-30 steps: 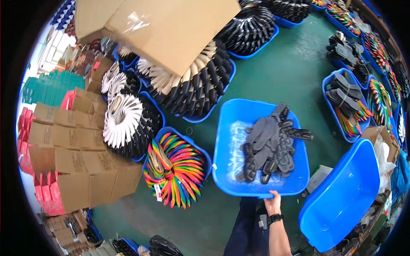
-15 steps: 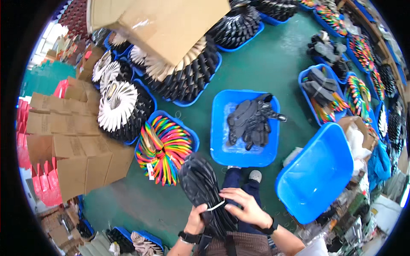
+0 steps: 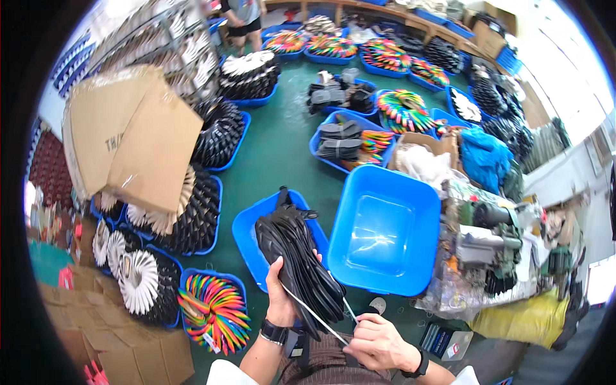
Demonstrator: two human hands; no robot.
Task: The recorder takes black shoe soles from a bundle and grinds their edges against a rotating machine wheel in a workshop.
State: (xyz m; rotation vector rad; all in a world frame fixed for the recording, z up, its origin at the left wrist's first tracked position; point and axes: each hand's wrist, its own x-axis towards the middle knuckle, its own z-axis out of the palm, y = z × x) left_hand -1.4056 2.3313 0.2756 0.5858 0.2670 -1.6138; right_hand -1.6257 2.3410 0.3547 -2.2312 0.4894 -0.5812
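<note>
A thick bundle of flat black shoe soles (image 3: 296, 256) is held up in front of me, tilted and pressed side against side. My left hand (image 3: 279, 300) is closed around its left side, with fingertips showing on the far edge. A white band (image 3: 313, 313) loops around the bundle and is stretched out toward me. At its pulled end, my right hand (image 3: 378, 343) is closed on the band, apart from the soles. Behind the bundle stands a blue tub (image 3: 249, 240), its contents mostly hidden by the soles.
A second blue tub (image 3: 385, 234) stands just right of the bundle. Rainbow-coloured soles (image 3: 215, 311) fill a tub at left, near cardboard boxes (image 3: 135, 340). A large carton (image 3: 138, 138) rests over tubs of black soles. Another person (image 3: 244, 22) stands at the far end.
My view has swung to the right. My right hand has moved off the bundle and drawn the white band out toward me. My left hand still holds the soles.
</note>
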